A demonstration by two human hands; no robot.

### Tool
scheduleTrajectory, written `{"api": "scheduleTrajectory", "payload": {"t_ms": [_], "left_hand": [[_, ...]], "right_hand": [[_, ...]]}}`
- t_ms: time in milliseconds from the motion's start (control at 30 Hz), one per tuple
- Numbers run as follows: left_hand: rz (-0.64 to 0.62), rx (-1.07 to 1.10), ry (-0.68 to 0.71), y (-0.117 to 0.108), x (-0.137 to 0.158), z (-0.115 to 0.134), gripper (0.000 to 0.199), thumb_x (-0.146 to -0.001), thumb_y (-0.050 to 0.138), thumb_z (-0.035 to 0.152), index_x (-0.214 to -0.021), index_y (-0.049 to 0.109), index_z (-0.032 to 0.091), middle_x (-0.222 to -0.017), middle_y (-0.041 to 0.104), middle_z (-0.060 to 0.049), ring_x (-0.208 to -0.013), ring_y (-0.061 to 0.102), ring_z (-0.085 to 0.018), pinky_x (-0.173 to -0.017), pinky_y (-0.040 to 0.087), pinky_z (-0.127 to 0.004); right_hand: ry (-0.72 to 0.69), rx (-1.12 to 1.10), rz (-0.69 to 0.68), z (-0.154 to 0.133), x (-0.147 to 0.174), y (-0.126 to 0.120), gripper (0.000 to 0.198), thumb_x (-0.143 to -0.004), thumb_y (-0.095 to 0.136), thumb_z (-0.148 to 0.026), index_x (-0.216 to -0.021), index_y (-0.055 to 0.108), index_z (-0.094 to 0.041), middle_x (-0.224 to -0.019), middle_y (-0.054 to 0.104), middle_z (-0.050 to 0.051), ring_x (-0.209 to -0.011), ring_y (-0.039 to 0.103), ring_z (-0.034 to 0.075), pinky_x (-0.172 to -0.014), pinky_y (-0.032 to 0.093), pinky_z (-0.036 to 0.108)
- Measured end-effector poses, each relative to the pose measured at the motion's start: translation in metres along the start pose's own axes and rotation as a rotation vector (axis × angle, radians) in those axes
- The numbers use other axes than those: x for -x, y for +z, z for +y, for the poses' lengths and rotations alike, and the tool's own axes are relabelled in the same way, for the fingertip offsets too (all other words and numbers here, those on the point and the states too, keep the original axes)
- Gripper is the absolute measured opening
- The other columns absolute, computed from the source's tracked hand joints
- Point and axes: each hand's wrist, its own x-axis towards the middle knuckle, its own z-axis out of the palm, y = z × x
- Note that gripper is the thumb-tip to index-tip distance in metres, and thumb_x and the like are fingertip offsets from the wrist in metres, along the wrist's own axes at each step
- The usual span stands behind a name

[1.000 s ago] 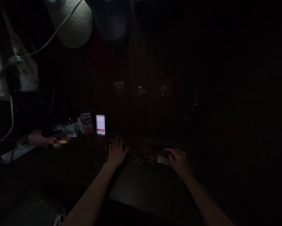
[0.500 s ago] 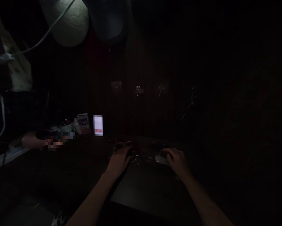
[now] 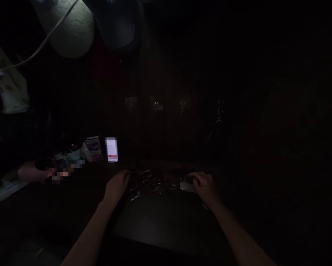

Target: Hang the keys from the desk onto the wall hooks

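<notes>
In the dim light, my left hand (image 3: 117,186) lies on the dark tabletop (image 3: 146,223), thumb apart from the fingers, at the left edge of a row of small things. Next to it are a dark beaded bundle (image 3: 145,179) with yellow spots and a small silvery key (image 3: 136,196). More shiny metal pieces (image 3: 159,187), possibly keys, lie in the middle. My right hand (image 3: 206,186) rests at the right end, fingers apart, beside a pale rounded oblong thing (image 3: 186,187). Whether it touches that thing is hard to see. Dark items under its fingertips are unclear.
A lit phone (image 3: 112,149) stands upright at the back, beside a small box (image 3: 94,147) and white bottle (image 3: 86,152). A pink rounded object (image 3: 31,171) lies left. Metal hooks (image 3: 156,105) line the wall; a white cable (image 3: 44,42) hangs upper left.
My left hand has moved left off the beaded bundle, uncovering it and the silvery key. My right hand stays by the pale oblong thing. The view has shifted slightly.
</notes>
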Motion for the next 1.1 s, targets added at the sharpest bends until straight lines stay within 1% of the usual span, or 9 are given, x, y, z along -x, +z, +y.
{"api": "scheduleTrajectory", "payload": {"t_ms": [167, 333, 500, 733, 800, 867, 967, 1033, 1100], "left_hand": [[-0.042, -0.093, 0.046, -0.001, -0.015, 0.006, 0.03, -0.083, 0.04, 0.02, -0.103, 0.062, 0.023, -0.107, 0.062, -0.008, -0.091, 0.062, -0.02, -0.071, 0.045, -0.027], [-0.073, -0.1, 0.119, 0.008, -0.023, 0.016, 0.03, -0.081, 0.045, 0.023, -0.104, 0.063, 0.027, -0.11, 0.062, -0.006, -0.097, 0.06, -0.021, -0.072, 0.045, -0.026], [-0.007, -0.143, 0.058, 0.015, -0.03, 0.013, 0.032, -0.085, 0.037, 0.023, -0.107, 0.061, 0.022, -0.108, 0.064, -0.009, -0.098, 0.06, -0.022, -0.074, 0.046, -0.029], [0.008, -0.201, -0.021, 0.004, -0.039, 0.006, 0.032, -0.086, 0.036, 0.022, -0.104, 0.062, 0.018, -0.105, 0.065, -0.011, -0.095, 0.061, -0.023, -0.073, 0.046, -0.03], [0.068, -0.159, 0.047, 0.006, -0.039, 0.018, 0.032, -0.086, 0.037, 0.02, -0.106, 0.06, 0.018, -0.107, 0.064, -0.01, -0.095, 0.06, -0.023, -0.077, 0.046, -0.031], [0.087, -0.068, 0.189, 0.013, -0.037, 0.037, 0.031, -0.083, 0.041, 0.017, -0.108, 0.06, 0.019, -0.108, 0.063, -0.009, -0.098, 0.059, -0.021, -0.082, 0.044, -0.031], [-0.009, 0.104, 0.469, 0.032, -0.03, 0.072, 0.032, -0.082, 0.044, 0.014, -0.108, 0.06, 0.02, -0.111, 0.063, -0.007, -0.103, 0.057, -0.019, -0.088, 0.042, -0.03], [-0.064, 0.202, 0.622, 0.047, -0.024, 0.092, 0.031, -0.085, 0.044, 0.02, -0.111, 0.059, 0.023, -0.115, 0.062, -0.005, -0.106, 0.055, -0.018, -0.092, 0.04, -0.031], [-0.1, 0.235, 0.661, 0.059, -0.019, 0.104, 0.031, -0.086, 0.044, 0.024, -0.113, 0.059, 0.025, -0.118, 0.061, -0.004, -0.109, 0.054, -0.018, -0.096, 0.038, -0.034]], "right_hand": [[0.015, -0.001, -0.006, 0.001, 0.0, 0.0, 0.028, -0.079, 0.037, -0.015, -0.086, 0.063, -0.023, -0.088, 0.068, 0.002, -0.087, 0.058, 0.019, -0.08, 0.037, 0.034], [0.015, -0.001, -0.006, -0.001, 0.0, -0.002, 0.028, -0.079, 0.037, -0.015, -0.085, 0.063, -0.023, -0.087, 0.068, 0.002, -0.087, 0.058, 0.019, -0.08, 0.036, 0.034], [0.032, 0.008, 0.014, -0.001, 0.0, -0.003, 0.027, -0.079, 0.037, -0.014, -0.083, 0.063, -0.023, -0.086, 0.068, 0.002, -0.086, 0.058, 0.019, -0.08, 0.035, 0.034], [0.164, 0.027, 0.121, 0.003, -0.003, -0.009, 0.029, -0.078, 0.037, -0.012, -0.083, 0.063, -0.022, -0.087, 0.069, 0.002, -0.085, 0.059, 0.018, -0.08, 0.037, 0.032], [0.231, 0.04, 0.133, 0.004, -0.004, -0.011, 0.028, -0.078, 0.038, -0.011, -0.082, 0.064, -0.022, -0.086, 0.069, 0.002, -0.085, 0.059, 0.018, -0.081, 0.038, 0.032], [0.317, 0.063, 0.124, 0.005, -0.005, -0.011, 0.028, -0.078, 0.039, -0.011, -0.085, 0.064, -0.022, -0.086, 0.069, 0.003, -0.084, 0.06, 0.018, -0.08, 0.038, 0.032], [0.425, 0.084, 0.116, 0.009, -0.004, -0.012, 0.032, -0.079, 0.038, -0.01, -0.094, 0.063, -0.023, -0.088, 0.069, 0.003, -0.086, 0.06, 0.019, -0.081, 0.039, 0.033], [0.444, 0.053, 0.121, 0.012, -0.003, -0.012, 0.037, -0.078, 0.037, -0.009, -0.102, 0.061, -0.025, -0.092, 0.07, 0.002, -0.091, 0.06, 0.018, -0.083, 0.039, 0.033], [0.425, -0.002, 0.103, 0.017, -0.001, -0.012, 0.043, -0.078, 0.036, -0.008, -0.11, 0.057, -0.027, -0.097, 0.069, -0.001, -0.093, 0.059, 0.016, -0.084, 0.04, 0.032]]}}
